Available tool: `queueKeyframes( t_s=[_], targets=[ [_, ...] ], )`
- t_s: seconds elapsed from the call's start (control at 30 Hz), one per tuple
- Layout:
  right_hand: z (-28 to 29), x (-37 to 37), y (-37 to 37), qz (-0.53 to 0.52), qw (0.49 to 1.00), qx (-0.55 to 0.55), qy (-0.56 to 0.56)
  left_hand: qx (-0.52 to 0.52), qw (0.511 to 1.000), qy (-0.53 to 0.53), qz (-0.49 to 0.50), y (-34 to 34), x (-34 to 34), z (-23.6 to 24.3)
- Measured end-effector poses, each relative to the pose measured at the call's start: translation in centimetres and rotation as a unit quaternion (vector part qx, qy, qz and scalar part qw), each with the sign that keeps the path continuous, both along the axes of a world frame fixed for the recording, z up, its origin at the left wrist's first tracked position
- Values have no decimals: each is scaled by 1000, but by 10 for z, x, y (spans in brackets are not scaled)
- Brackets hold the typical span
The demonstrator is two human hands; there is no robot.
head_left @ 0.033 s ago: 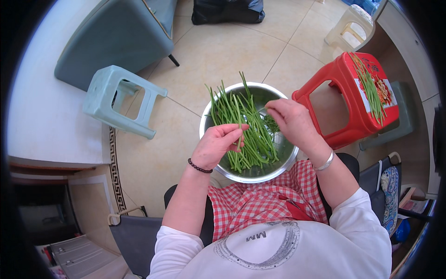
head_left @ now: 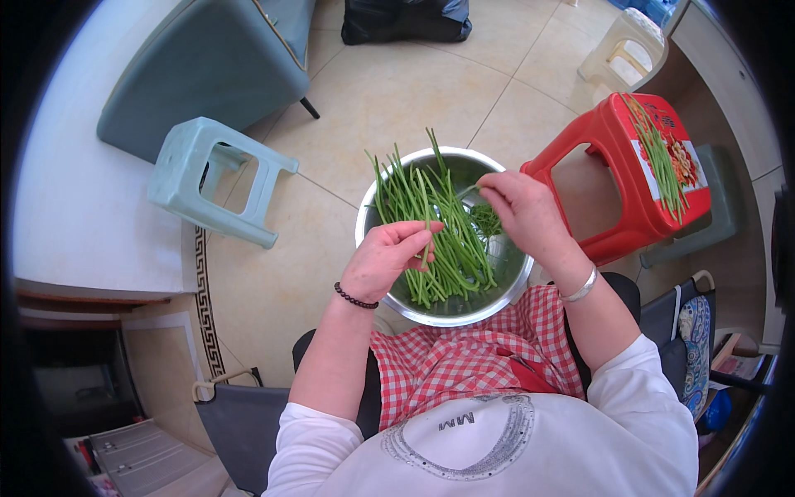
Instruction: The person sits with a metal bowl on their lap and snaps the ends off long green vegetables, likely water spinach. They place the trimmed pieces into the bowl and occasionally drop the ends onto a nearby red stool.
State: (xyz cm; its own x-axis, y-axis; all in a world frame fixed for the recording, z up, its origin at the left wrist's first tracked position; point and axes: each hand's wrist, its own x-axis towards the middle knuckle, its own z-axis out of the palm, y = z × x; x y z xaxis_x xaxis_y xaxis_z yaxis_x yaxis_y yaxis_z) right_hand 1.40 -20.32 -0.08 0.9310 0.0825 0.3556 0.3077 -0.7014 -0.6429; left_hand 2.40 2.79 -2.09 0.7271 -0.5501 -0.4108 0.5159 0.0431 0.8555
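Observation:
A steel bowl (head_left: 515, 286) rests at my lap, holding a bundle of long green stems (head_left: 451, 257) that look like garlic scapes. Several stems reach past its far rim. My left hand (head_left: 396, 253) is over the bowl's left half, thumb and fingers pinched round one upright stem (head_left: 426, 205). At the right side of the bowl, my right hand (head_left: 523, 205) pinches a short, pale green stem piece (head_left: 469, 190) between thumb and forefinger. Below that piece lies a small heap of fine green bits (head_left: 485, 219) inside the bowl.
A red stool (head_left: 571, 166) stands to the right with several more green stems (head_left: 660, 157) on its top. To the left is a pale blue stool (head_left: 217, 178), near a blue-grey chair (head_left: 207, 79). A black bag (head_left: 406, 21) lies on the far floor.
My right hand has shifted slightly to the right, and the short stem piece at its fingertips shows more clearly. My left hand stays in place.

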Motion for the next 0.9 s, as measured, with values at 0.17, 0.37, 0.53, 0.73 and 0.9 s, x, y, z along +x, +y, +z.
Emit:
queueKeyframes(
  t_s=[0.17, 0.37, 0.53, 0.73, 0.9],
  targets=[
    [0, 10, -19, -97, 983, 150, 40, 5, 1000, -24, -5, 3, 2, 2],
    [-4, 18, -27, -38, 903, 411, 119, -56, 993, 28, 104, 5, 10, 2],
    [-7, -4, 7, -8, 869, 434, 237, -76, 988, -34, 130, -10, -2, 1],
    [-13, -16, 27, 65, 791, 516, 322, 92, 964, -218, 121, -30, -18, -2],
    [-9, -15, 28, 85, 795, 505, 323, 107, 952, -228, 173, -32, -18, 1]
  ],
)
